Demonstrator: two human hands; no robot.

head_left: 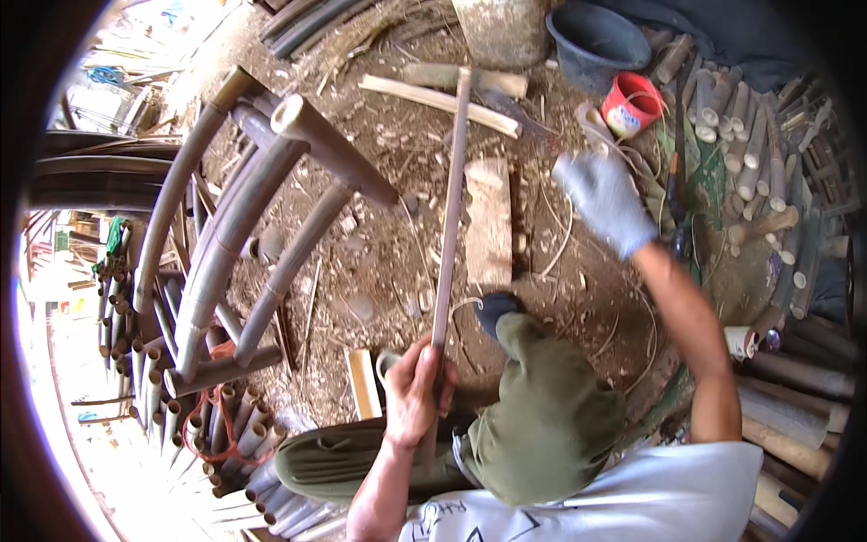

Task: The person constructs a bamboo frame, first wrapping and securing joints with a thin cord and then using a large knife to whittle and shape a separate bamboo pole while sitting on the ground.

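Note:
My bare left hand [415,388] is closed around the lower part of a long, narrow bamboo slat [449,217]. The slat stretches away from me, its far end near a pale split bamboo piece [442,104] on the ground. My right hand [610,199], in a light grey glove, is held out to the right, apart from the slat. Its fingers are blurred, so their pose does not show. Just beyond it stands a red bucket [632,107]. A worn wooden block [489,221] lies between the slat and the gloved hand.
A bamboo frame [221,235] stands at the left, above bundled bamboo tubes [244,434]. Far off are a dark basin [598,45] and a pale drum [503,32]. Cut bamboo lengths [754,126] are piled along the right. Shavings and thin strips litter the dirt floor [361,244].

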